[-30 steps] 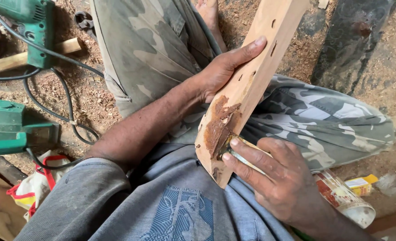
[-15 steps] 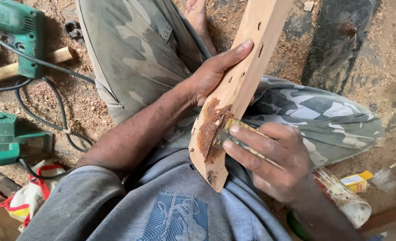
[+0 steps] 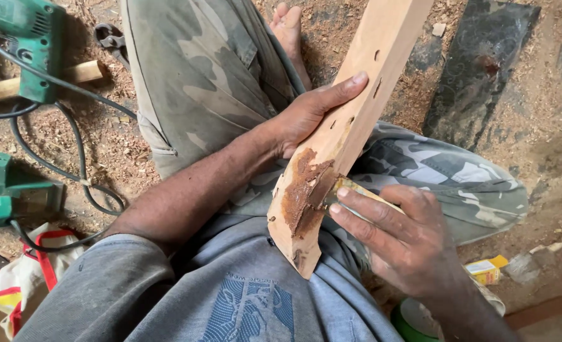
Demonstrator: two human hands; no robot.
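A long pale wooden plank (image 3: 363,95) with small holes leans across my lap, its lower end against my grey shirt. My left hand (image 3: 309,114) grips its left edge, the forefinger stretched up the face. A patch of reddish-brown filler paste (image 3: 303,190) covers the plank near its lower end. My right hand (image 3: 401,237) holds a small flat scraper (image 3: 351,188), its blade pressed to the right edge of the paste.
Green power tools (image 3: 31,38) (image 3: 5,187) with black cables (image 3: 78,158) lie on the sawdust floor at left, beside a wooden stick (image 3: 72,75). A dark slab (image 3: 477,69) lies at upper right. A small yellow box (image 3: 487,269) and a green lid (image 3: 414,320) sit at lower right.
My right hand has drawn the scraper up and rightwards across the paste. The view has shifted, so the tin by my right wrist is now hidden.
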